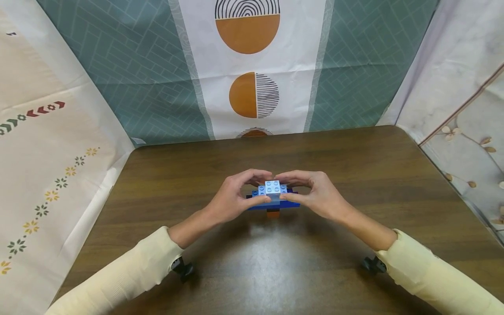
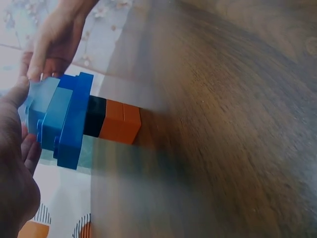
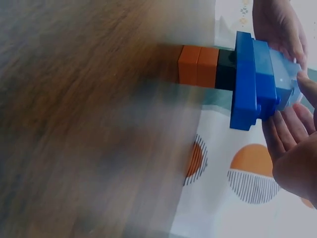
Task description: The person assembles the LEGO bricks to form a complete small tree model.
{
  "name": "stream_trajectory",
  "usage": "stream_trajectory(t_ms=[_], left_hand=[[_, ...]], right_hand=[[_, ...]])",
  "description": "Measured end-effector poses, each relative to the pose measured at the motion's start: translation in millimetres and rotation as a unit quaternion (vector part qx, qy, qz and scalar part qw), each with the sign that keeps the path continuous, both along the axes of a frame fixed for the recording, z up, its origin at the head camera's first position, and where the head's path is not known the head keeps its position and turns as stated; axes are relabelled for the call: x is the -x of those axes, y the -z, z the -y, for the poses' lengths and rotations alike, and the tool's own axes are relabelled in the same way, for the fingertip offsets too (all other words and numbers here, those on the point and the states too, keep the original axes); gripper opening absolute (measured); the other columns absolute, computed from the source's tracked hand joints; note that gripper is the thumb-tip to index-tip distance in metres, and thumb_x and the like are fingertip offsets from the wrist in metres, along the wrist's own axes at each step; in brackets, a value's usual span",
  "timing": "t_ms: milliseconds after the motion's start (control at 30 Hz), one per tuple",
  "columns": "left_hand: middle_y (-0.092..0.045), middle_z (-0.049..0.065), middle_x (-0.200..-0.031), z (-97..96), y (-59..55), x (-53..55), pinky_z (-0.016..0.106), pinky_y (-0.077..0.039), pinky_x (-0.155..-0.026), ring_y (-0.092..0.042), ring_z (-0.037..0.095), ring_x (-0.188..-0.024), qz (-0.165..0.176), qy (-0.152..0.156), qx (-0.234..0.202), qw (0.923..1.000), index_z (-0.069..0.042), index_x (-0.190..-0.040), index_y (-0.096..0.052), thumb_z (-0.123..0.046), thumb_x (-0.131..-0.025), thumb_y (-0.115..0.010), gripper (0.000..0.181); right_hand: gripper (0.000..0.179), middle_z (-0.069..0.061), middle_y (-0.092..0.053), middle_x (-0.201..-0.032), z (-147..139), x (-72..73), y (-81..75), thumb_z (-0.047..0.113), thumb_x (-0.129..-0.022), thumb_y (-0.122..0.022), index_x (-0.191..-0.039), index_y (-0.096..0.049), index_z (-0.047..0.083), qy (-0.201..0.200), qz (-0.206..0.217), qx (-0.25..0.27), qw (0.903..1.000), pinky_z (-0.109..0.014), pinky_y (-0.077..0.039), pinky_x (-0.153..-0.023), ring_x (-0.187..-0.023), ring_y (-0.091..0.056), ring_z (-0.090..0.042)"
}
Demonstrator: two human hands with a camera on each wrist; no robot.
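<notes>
A tower of toy building bricks stands upright on the table. Two orange bricks (image 2: 121, 121) form its foot, with a black brick (image 3: 225, 69) above them. A long dark blue brick (image 3: 242, 84) lies across the black one, lighter blue bricks (image 2: 55, 119) step inward over it, and a pale blue brick (image 1: 272, 187) with studs tops the stack. My left hand (image 1: 234, 197) pinches the pale blue brick from the left, thumb in front and fingers behind. From the right, my right hand (image 1: 322, 196) pinches the same brick likewise. The fingers partly hide the stepped layers.
The brown wooden table (image 1: 334, 166) has rounded far corners. Behind it hangs a green and white patterned cloth (image 1: 157, 87), with pale printed cloths at left and right. Black mounts (image 1: 183, 267) stick out under both cream sleeves (image 1: 130, 267).
</notes>
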State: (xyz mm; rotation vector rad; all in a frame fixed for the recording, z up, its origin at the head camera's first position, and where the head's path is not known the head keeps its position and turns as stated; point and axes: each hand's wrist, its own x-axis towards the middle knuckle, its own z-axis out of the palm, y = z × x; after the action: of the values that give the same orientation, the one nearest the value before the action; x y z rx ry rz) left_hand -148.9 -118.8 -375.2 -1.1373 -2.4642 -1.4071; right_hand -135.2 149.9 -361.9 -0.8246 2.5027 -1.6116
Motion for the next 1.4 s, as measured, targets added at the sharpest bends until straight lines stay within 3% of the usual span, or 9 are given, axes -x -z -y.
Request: stream_trajectory(t_ms=[133,300,600,933,1233,1400], left_hand=[[-0.067,0.001,-0.144,8.8,3.1,-2.7,0.046,-0.054,-0.108,-0.066,0.026,-0.128,0.021,-0.012,0.021,0.9995,-0.008,-0.148,-0.06,-0.021,-0.092,-0.087,0.064],[-0.065,0.002,-0.147,20.5,10.8,-5.3,0.048,-0.053,-0.108,-0.065,0.032,-0.13,0.033,-0.025,0.036,0.9985,-0.009,-0.151,-0.058,-0.024,-0.093,-0.086,0.065],[-0.068,0.006,-0.14,37.3,26.6,-11.0,0.042,-0.059,-0.099,-0.067,0.018,-0.123,0.048,-0.036,0.039,0.9975,-0.008,-0.143,-0.063,-0.017,-0.093,-0.086,0.055],[-0.072,0.002,-0.129,43.9,39.0,-18.2,0.034,-0.061,-0.094,-0.072,0.02,-0.112,0.043,-0.06,0.048,0.9961,-0.011,-0.132,-0.068,-0.016,-0.093,-0.085,0.042],[-0.074,0.001,-0.12,42.7,42.0,-22.4,0.037,-0.061,-0.092,-0.073,0.018,-0.105,0.052,-0.087,0.043,0.9939,-0.012,-0.126,-0.069,-0.018,-0.093,-0.085,0.037],[-0.075,0.001,-0.118,41.6,39.4,-20.3,0.038,-0.062,-0.091,-0.074,0.015,-0.1,0.056,-0.096,0.045,0.9929,-0.011,-0.125,-0.071,-0.02,-0.095,-0.084,0.034]], right_hand=[[0.051,-0.004,-0.072,-0.134,-7.5,0.2,5.6,0.013,-0.089,-0.089,-0.138,-0.071,0.012,-0.003,0.009,-0.014,0.9999,-0.053,-0.053,-0.106,-0.121,-0.07,-0.026],[0.054,-0.008,-0.071,-0.138,-16.7,-0.2,13.6,0.014,-0.089,-0.089,-0.139,-0.07,0.01,0.001,0.028,-0.036,0.9989,-0.062,-0.051,-0.106,-0.125,-0.068,-0.032],[0.051,-0.012,-0.07,-0.137,-28.8,-3.3,28.3,0.012,-0.09,-0.088,-0.138,-0.07,0.007,0.016,0.04,-0.066,0.9969,-0.061,-0.053,-0.104,-0.121,-0.069,-0.035],[0.046,-0.01,-0.073,-0.132,-35.8,-6.1,38.5,0.012,-0.089,-0.088,-0.133,-0.072,0.007,0.028,0.029,-0.066,0.997,-0.055,-0.055,-0.104,-0.118,-0.072,-0.03],[0.041,-0.009,-0.075,-0.126,-37.4,-6.8,43.4,0.013,-0.091,-0.086,-0.13,-0.073,0.009,0.034,0.028,-0.053,0.9976,-0.056,-0.056,-0.101,-0.114,-0.073,-0.029],[0.038,-0.01,-0.075,-0.127,-37.6,-4.8,43.2,0.015,-0.095,-0.083,-0.131,-0.074,0.008,0.039,0.03,-0.057,0.9971,-0.046,-0.059,-0.099,-0.113,-0.074,-0.028]])
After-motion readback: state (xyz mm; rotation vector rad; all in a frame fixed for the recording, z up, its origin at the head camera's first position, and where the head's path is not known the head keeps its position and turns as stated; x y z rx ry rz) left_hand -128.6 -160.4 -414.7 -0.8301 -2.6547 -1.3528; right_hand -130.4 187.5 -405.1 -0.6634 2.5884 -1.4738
